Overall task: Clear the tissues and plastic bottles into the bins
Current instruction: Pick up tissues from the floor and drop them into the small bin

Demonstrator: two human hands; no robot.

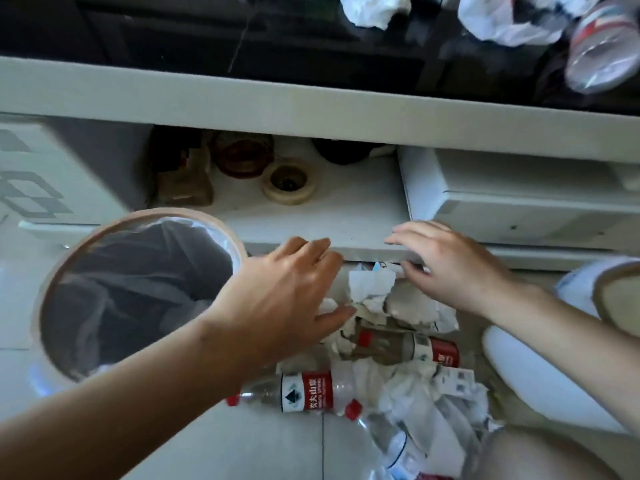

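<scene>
Over tissues (372,292) | left hand (280,296) spread, empty | right hand (446,261) spread, empty

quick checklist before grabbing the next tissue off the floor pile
1. Left hand free: ok, fingers straight, holding nothing.
2. Right hand free: ok, fingers spread over the tissues, nothing gripped.
3. Bin open and lined: ok, just left of the pile.
4. Room in bin: ok, only the liner shows inside.
5. Tissues clear of bottles: not ok, bottle and another bottle lie mixed in the pile.
6. Second bin usable: cannot tell, only its rim shows at the right edge.
</scene>
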